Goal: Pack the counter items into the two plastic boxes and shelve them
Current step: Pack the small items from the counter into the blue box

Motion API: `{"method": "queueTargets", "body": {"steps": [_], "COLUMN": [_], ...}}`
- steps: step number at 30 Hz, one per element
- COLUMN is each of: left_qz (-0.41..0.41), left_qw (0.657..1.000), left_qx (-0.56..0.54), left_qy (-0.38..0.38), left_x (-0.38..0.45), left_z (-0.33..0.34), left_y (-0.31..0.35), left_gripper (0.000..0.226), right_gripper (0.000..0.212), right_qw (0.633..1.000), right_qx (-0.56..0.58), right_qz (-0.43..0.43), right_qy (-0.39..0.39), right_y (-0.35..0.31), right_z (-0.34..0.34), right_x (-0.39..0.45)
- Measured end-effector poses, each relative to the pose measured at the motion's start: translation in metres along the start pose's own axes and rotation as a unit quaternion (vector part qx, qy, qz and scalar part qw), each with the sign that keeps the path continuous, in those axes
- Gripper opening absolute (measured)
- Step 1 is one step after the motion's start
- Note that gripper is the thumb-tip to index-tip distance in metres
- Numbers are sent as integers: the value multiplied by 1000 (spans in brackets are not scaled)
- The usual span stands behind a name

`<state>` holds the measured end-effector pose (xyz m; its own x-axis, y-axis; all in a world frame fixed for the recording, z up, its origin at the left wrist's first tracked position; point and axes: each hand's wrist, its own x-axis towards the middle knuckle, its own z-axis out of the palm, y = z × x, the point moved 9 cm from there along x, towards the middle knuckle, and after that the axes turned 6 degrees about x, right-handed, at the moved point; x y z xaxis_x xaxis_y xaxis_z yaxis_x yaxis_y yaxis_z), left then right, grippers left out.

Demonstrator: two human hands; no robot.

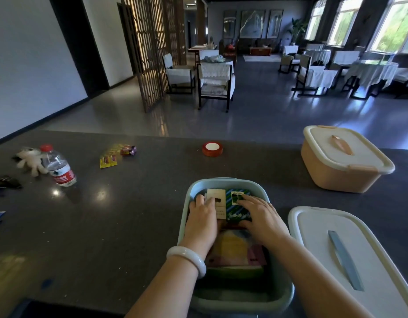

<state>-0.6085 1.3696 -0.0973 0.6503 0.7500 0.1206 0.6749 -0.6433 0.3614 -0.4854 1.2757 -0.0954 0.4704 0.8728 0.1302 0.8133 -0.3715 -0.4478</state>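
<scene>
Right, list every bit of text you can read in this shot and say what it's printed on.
Nothing reads with certainty.
Green striped box under the right hand: a pale label with script print, perhaps "Golden", too blurred to confirm.
White box under the left hand: small print, too small to read.
Water bottle: red label, print illegible.
Yellow battery pack: print blurred.
</scene>
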Motion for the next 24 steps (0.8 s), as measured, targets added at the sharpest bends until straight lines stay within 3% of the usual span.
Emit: {"method": "queueTargets", "body": {"steps": [9, 18, 24], "left_qz": [41, -66, -102], "left_qw": [996, 980, 977], "left_qx": [32, 178, 185], "left_qy": [77, 55, 31], "left_x": [-3, -13, -16], "left_z": [-55, -105, -118], "left_y": [-9, -100, -159], "left_gripper": [59, 59, 56], "right_gripper": [56, 56, 59], "right_qw": [999, 984, 970], "right_qx": [43, 11, -59], "right_qz": [-13, -147, -172], "right_qy": [-8, -97, -162], "right_y": [-31, -143, -199], "right_z": [-10, 27, 75], "right_x": [25, 79, 103]}}
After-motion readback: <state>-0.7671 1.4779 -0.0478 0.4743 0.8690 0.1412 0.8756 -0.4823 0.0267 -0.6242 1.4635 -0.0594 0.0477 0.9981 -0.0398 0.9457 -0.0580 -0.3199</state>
